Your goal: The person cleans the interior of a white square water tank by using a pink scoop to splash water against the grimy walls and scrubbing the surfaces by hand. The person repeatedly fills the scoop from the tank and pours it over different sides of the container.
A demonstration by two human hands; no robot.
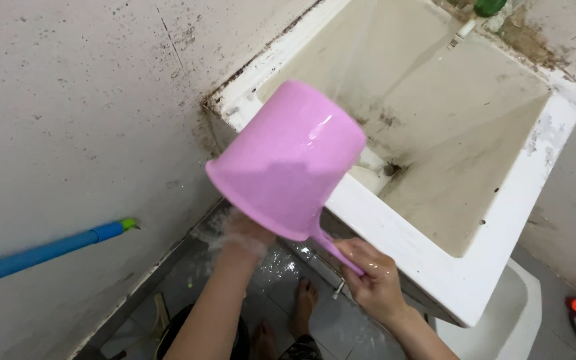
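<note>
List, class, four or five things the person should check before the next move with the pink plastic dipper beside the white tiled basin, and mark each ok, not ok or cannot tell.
1. Right hand grips the handle of the pink plastic dipper: ok.
2. Left hand under the dipper's mouth, amid splashing water: ok; what its fingers are doing: cannot tell.
3. Dipper tipped mouth-down over the wet grey tiled floor: ok.
4. Dipper emptied: cannot tell, its inside is hidden.
5. White tiled basin holds enough water to scoop: cannot tell.
6. Bare foot on wet tiles, slip risk: not ok.
</note>
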